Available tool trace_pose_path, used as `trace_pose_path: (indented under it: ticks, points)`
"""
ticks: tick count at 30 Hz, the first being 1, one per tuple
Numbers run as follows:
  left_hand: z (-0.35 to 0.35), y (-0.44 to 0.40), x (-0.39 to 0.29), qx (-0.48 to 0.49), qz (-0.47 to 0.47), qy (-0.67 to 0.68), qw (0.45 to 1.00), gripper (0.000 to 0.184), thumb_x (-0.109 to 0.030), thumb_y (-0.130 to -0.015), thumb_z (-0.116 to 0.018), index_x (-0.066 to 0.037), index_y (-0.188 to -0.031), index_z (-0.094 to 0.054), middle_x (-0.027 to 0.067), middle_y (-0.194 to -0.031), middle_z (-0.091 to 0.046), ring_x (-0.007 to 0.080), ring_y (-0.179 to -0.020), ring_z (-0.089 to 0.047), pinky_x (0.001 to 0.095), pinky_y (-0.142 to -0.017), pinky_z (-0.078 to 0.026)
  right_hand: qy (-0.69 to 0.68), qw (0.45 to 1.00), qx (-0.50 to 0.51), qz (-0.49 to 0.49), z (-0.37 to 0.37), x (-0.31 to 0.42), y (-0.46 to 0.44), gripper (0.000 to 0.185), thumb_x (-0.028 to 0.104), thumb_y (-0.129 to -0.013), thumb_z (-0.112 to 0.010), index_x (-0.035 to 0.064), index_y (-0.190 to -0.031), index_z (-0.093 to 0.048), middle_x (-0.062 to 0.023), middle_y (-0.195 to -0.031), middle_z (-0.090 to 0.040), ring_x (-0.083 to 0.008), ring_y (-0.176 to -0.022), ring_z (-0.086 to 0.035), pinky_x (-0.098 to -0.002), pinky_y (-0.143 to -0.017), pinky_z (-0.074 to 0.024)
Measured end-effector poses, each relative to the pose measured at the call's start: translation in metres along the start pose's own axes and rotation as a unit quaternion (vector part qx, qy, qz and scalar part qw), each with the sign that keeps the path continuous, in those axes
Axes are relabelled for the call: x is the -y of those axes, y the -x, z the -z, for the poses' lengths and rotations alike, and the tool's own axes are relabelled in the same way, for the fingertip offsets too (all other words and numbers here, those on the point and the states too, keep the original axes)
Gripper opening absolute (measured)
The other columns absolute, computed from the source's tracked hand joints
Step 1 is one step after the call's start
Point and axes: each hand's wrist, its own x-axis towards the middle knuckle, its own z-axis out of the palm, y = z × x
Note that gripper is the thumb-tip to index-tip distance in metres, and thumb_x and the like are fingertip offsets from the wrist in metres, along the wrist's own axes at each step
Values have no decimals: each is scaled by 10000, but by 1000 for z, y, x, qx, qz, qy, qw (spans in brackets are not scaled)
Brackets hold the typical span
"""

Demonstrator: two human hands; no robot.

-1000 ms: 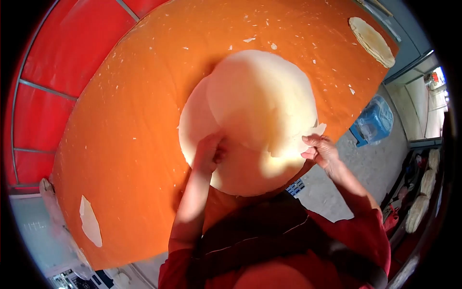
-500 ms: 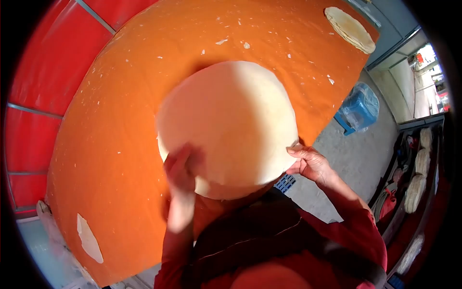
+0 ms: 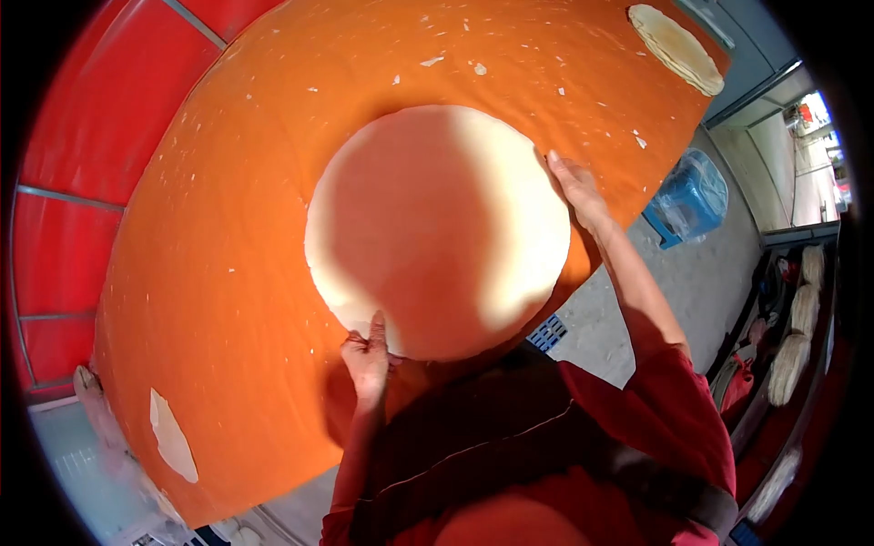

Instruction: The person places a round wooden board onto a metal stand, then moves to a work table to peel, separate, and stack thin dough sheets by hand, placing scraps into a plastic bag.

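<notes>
A large, thin, round flatbread (image 3: pixel 410 218) with a pale surface is in front of me above the orange tabletop, most of it in shadow. My left hand (image 3: pixel 367 364) pinches its near left edge, thumb on top and fingers partly hidden beneath. At the upper right rim is my right hand (image 3: pixel 578 189), its thumb along the edge and its other fingers mostly out of sight.
Crumbs dot the orange tabletop (image 3: pixel 218 346). A thin pale flake (image 3: pixel 171 437) lies near its left corner, and a stack of flatbreads (image 3: pixel 675 50) sits at the far right corner. Beyond the right edge stands a blue stool (image 3: pixel 689 200) covered in clear plastic.
My right hand has moved up along the flatbread's right rim. My left hand has shifted slightly right and down, its thumb now on the near edge. The flatbread looks flatter and rounder.
</notes>
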Motion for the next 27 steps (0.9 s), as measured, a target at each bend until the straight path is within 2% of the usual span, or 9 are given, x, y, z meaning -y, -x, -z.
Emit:
trace_pose_path:
  ticks: [3, 6, 7, 8, 14, 17, 20, 23, 27]
  points:
    - [-6, 10, 5, 8, 12, 11, 1000, 414, -312, -798, -606, 13, -637, -409, 111, -475, -519, 176, -390, -543, 276, -352, -419, 72, 997, 14, -10, -6, -19, -24, 684, 510, -777, -543, -65, -1141, -467, -164, -1094, -530, -211, -1004, -498, -274, -854, -384]
    - [1, 0, 37, 53, -199, -82, 975, 374, -305, -809, -584, 39, -675, -526, 105, -508, -544, 181, -537, -586, 306, -513, -460, 77, 995, 59, -8, 3, -21, -36, 762, 546, -740, -565, -88, -1146, -448, -177, -1087, -530, -220, -1012, -499, -277, -862, -383]
    - [20, 1, 19, 141, 30, -277, 950, 364, -334, -829, -530, -6, -688, -598, 92, -553, -569, 161, -615, -571, 296, -610, -444, 91, 993, 61, -42, 0, -2, -23, 817, 575, -718, -563, -88, -1174, -419, -200, -1143, -488, -247, -1063, -466, -293, -889, -364]
    - [34, -7, 24, 91, 20, -331, 939, 380, -371, -853, -470, -23, -772, -600, 88, -585, -570, 150, -551, -527, 289, -589, -437, 107, 989, 62, -74, -1, 17, -8, 874, 604, -696, -561, -88, -1202, -390, -223, -1198, -447, -275, -1113, -434, -310, -916, -345]
    - [-7, -100, 75, -95, -299, 116, 943, 453, -219, -851, -479, 19, -1199, -315, 131, -1178, -434, 205, -1051, -444, 310, -874, -375, -42, 997, 33, -57, -11, -16, -22, 884, 521, -680, -644, -83, -1241, -325, -217, -1235, -405, -270, -1144, -403, -317, -944, -337]
    - [-17, -82, 60, -163, -214, -134, 954, 509, -128, -807, -506, 14, -1242, -282, 123, -1192, -435, 235, -1093, -421, 337, -922, -349, -77, 983, 121, -115, -11, -15, -37, 876, 497, -671, -667, -82, -1234, -329, -207, -1222, -421, -263, -1132, -416, -319, -934, -360]
    - [15, -86, 41, 46, -192, 123, 973, 549, -134, -768, -554, 12, -1232, -299, 141, -1187, -437, 238, -1101, -414, 353, -917, -361, -70, 963, 204, -163, -13, -2, -42, 858, 495, -668, -669, -78, -1220, -349, -191, -1218, -432, -249, -1123, -428, -325, -919, -383]
    - [54, -123, 23, 270, 107, 261, 921, 588, -176, -741, -601, 6, -1223, -318, 151, -1167, -446, 246, -1095, -418, 367, -901, -382, -90, 956, 244, -138, -8, -9, -46, 797, 488, -694, -646, -43, -1223, -373, -160, -1225, -438, -237, -1121, -434, -332, -916, -390]
    - [37, -113, 8, 197, 124, 220, 947, 721, -326, -651, -662, 26, -1184, -328, 175, -1180, -364, 285, -1046, -425, 378, -795, -445, -85, 959, 243, -119, -7, -17, -38, 719, 483, -741, -597, 26, -1252, -379, -130, -1245, -430, -236, -1128, -428, -345, -924, -383]
